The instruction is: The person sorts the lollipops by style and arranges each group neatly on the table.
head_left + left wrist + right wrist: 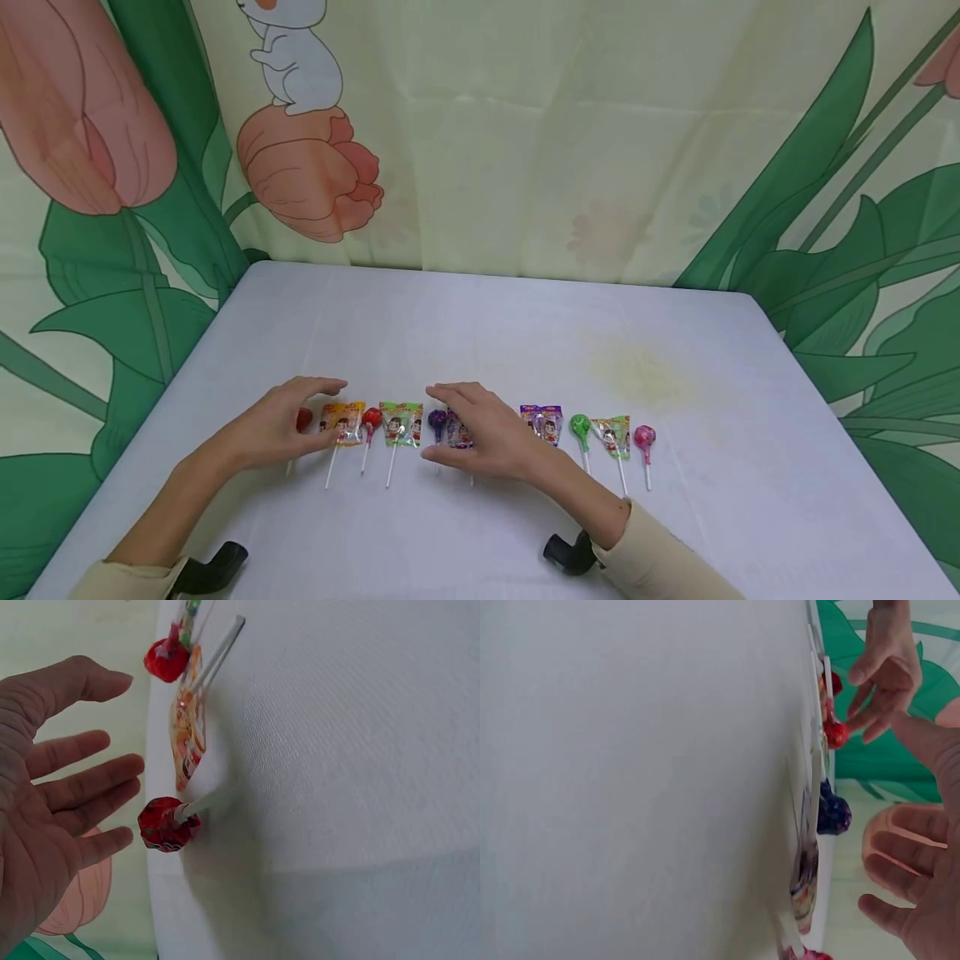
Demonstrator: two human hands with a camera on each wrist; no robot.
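Note:
My left hand point(273, 425) hovers above the left end of a row of lollipops, fingers spread and nothing held. Beneath it are a red ball lollipop point(166, 825) and an orange flat-wrapped lollipop point(345, 421). My right hand point(487, 429) is over the row's middle, its fingers parted and relaxed. It partly covers a purple flat-wrapped lollipop point(457, 429), and a dark blue ball lollipop point(832, 811) sits by its fingertips. Between the hands lie another red ball lollipop point(372, 418) and a green flat-wrapped one point(402, 423).
Right of my right hand the row goes on with a purple wrapped lollipop point(543, 423), a green ball lollipop point(581, 427), a green-orange wrapped one point(613, 435) and a pink one point(644, 437). A white cloth covers the table point(450, 333); a patterned curtain point(510, 150) hangs behind.

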